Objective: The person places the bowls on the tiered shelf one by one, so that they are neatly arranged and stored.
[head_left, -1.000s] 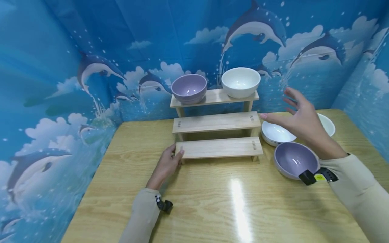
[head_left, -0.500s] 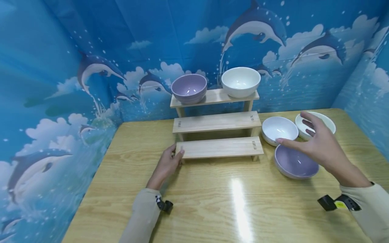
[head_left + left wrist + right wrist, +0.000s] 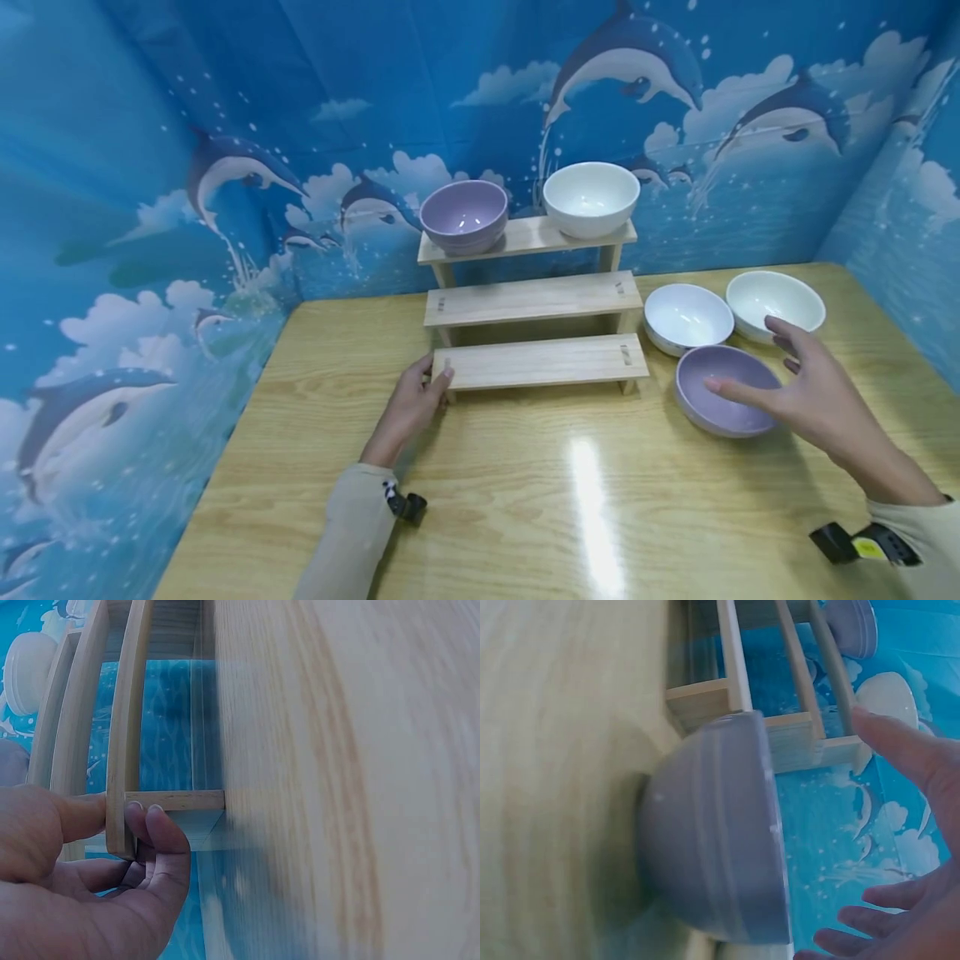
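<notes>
My left hand (image 3: 409, 408) grips the left end of the lowest step of a three-tier wooden rack (image 3: 540, 363). In the left wrist view its thumb lies on top of the board (image 3: 124, 750) and curled fingers are underneath. Above the near purple bowl (image 3: 723, 400) hovers my right hand (image 3: 821, 396), thumb and fingers spread apart, holding nothing. The right wrist view shows that bowl's outer wall (image 3: 712, 832) beside the spread fingers, with a gap between them. On the top step stand another purple bowl (image 3: 465, 218) at left and a white bowl (image 3: 592, 202) at right.
Right of the rack, a white bowl (image 3: 687, 318) and a second white bowl (image 3: 776, 302) sit behind the near purple one. All stand on a wood-grain table (image 3: 525, 492). A blue dolphin-print curtain (image 3: 360, 100) closes off the back and sides.
My right hand has come down and toward me, from beside the rack's right side to over the near purple bowl. The left hand keeps its grip on the rack.
</notes>
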The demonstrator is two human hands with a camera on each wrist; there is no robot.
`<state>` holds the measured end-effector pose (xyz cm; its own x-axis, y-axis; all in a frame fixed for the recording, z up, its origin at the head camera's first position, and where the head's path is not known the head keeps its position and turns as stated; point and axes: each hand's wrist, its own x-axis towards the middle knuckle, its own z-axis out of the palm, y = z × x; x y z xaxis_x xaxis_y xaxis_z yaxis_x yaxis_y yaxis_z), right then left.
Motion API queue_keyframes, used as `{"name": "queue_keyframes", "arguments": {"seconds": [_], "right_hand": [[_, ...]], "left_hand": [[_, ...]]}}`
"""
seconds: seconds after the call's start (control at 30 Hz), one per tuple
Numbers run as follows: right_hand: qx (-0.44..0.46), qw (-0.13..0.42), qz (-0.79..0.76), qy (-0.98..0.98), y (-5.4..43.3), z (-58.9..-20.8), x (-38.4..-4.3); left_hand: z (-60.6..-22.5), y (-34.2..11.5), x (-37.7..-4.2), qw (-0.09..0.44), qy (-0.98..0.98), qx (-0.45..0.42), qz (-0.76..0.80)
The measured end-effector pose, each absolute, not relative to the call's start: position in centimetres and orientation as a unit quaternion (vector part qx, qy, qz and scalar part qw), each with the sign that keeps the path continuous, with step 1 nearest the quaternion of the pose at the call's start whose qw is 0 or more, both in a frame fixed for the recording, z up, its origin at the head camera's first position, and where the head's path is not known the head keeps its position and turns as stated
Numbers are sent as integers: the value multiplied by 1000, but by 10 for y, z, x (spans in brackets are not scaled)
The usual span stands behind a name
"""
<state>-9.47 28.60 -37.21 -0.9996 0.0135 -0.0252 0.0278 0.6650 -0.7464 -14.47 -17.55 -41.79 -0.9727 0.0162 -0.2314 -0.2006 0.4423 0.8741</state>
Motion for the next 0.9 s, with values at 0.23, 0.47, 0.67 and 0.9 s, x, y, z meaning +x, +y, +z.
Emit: {"name": "queue_keyframes", "arguments": {"seconds": [0.23,0.47,0.67,0.9], "right_hand": [[-3,-7,-426,905,287,-388,-87],[-1,-13,-417,909,286,-400,-80],[22,-2,-408,913,284,-407,-78],[24,-7,-401,916,283,-411,-77]], "left_hand": [[-418,-175,-145,99,844,-55,525],[-419,-174,-145,105,845,-72,519],[-418,-175,-143,102,846,-62,520],[-418,-176,-144,103,843,-59,525]]}}
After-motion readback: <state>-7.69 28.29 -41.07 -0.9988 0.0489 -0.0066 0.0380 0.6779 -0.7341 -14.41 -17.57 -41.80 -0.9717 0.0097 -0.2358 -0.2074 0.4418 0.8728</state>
